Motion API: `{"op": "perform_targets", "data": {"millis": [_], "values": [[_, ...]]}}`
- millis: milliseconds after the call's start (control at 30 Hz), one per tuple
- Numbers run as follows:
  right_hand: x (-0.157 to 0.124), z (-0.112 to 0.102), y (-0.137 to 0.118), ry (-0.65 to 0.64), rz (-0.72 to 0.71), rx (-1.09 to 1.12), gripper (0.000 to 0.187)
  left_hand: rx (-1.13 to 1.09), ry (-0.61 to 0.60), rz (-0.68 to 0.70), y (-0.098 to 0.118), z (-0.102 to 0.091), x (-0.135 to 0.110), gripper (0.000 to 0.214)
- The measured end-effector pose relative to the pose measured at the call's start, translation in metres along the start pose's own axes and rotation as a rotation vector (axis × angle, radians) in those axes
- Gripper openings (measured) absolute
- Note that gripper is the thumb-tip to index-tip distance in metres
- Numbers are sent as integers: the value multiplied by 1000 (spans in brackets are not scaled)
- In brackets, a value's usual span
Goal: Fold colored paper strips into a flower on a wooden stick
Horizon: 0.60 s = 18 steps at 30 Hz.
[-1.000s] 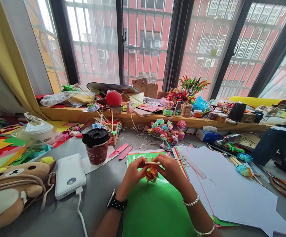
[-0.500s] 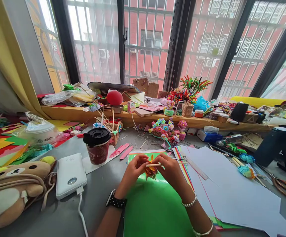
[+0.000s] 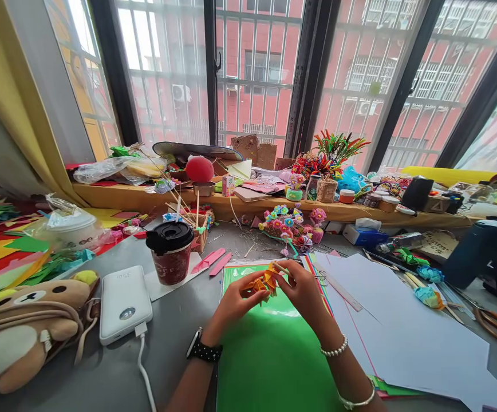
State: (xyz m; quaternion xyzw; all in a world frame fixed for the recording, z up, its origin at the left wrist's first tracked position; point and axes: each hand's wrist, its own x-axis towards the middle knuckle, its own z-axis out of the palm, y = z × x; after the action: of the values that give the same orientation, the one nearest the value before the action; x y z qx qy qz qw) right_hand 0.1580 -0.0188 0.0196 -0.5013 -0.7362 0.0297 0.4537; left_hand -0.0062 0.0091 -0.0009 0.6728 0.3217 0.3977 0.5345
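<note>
An orange folded-paper flower (image 3: 269, 280) is held up between both hands, over a glossy green sheet (image 3: 274, 355). My left hand (image 3: 236, 300), with a dark-strapped watch at the wrist, pinches the flower's left side. My right hand (image 3: 298, 289) grips its right side, and a thin wooden stick (image 3: 281, 268) lies in the same fingers. Fingertips cover part of the paper folds. Just beyond the hands on the left lie strips of pink folded paper (image 3: 220, 264).
A lidded coffee cup (image 3: 172, 260) and a white power bank (image 3: 125, 303) stand on the left, beside a plush bear (image 3: 29, 326). White paper (image 3: 403, 320), a ruler (image 3: 343, 289) and scissors (image 3: 321, 278) lie on the right. Crafted flowers (image 3: 291, 226) sit behind.
The stick has swung from lying level across the flower to pointing up and away in my right hand. The flower has tilted, and my right hand has shifted slightly right and up.
</note>
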Motion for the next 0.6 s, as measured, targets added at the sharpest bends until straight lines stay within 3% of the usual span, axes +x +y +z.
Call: {"op": "perform_targets", "data": {"millis": [267,600], "values": [[0,-1,3,-115,-24,-29,20,238,43,64,0,1,-1,42],[0,6,-3,-85,-11,-170,14,287,95,78,-1,5,0,41]]}}
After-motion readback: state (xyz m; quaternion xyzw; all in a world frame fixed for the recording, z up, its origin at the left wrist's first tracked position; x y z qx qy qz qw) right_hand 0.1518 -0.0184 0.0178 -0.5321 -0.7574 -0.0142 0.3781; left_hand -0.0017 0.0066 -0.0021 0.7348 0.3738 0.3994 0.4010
